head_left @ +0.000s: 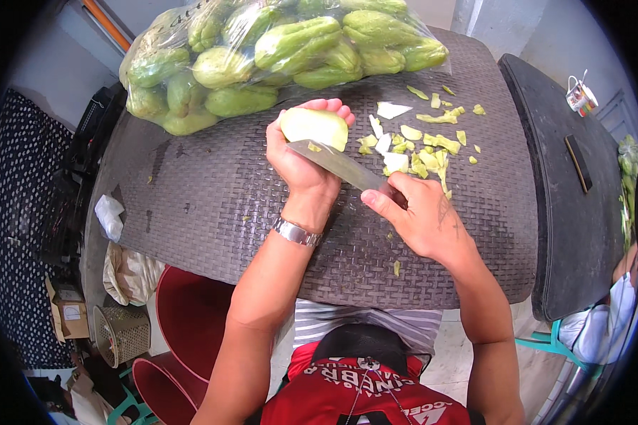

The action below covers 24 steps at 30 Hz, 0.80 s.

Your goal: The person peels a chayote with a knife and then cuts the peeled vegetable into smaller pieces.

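My left hand (299, 157) cups a peeled, pale green chayote (315, 128) above the dark woven-pattern table (213, 202). In my right hand (427, 216) is a knife (344, 166) with a broad metal blade, its handle mostly hidden by my fingers. The blade slants up to the left, its tip end overlapping the lower edge of the chayote, and a bit of peel clings to it. To the right of the chayote lies a scatter of green and white peelings (425, 159). Behind my hands rests a big clear plastic bag (276, 60) full of unpeeled chayotes.
On the right stands a second dark table (553, 184) bearing a cup (581, 97) and a narrow dark object (578, 163). Red bins (191, 319) stand below at the left, near a woven basket (124, 333). A person's arm (625, 262) shows at the far right.
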Each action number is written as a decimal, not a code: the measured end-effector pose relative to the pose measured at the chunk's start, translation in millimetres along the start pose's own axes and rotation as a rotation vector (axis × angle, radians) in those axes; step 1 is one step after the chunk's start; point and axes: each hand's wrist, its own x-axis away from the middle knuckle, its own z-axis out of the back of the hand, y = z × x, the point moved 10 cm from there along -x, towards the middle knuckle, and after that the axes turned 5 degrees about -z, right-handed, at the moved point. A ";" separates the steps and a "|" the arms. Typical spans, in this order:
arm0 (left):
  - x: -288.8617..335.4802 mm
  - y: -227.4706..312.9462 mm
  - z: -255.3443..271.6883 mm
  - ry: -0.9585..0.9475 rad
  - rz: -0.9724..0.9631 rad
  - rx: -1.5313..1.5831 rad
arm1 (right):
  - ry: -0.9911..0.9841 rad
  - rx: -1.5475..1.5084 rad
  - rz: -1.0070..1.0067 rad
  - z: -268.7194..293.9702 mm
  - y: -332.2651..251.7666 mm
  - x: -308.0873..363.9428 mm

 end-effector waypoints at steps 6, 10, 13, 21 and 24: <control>1.6 0.6 -1.1 0.007 -0.019 0.015 | 0.028 -0.022 0.030 -0.2 -0.5 0.5; 8.4 1.6 -6.1 0.043 -0.030 -0.066 | 0.083 -0.017 0.089 -0.7 0.2 0.0; 9.4 -0.4 -5.7 0.028 -0.019 -0.050 | 0.078 -0.023 0.088 -0.9 -1.2 0.0; 19.9 -16.1 -10.1 0.039 0.081 -0.044 | 0.094 -0.024 0.079 0.6 -1.4 0.4; 18.3 -16.5 -11.2 0.041 0.099 -0.019 | 0.137 -0.019 0.106 0.9 -2.3 1.3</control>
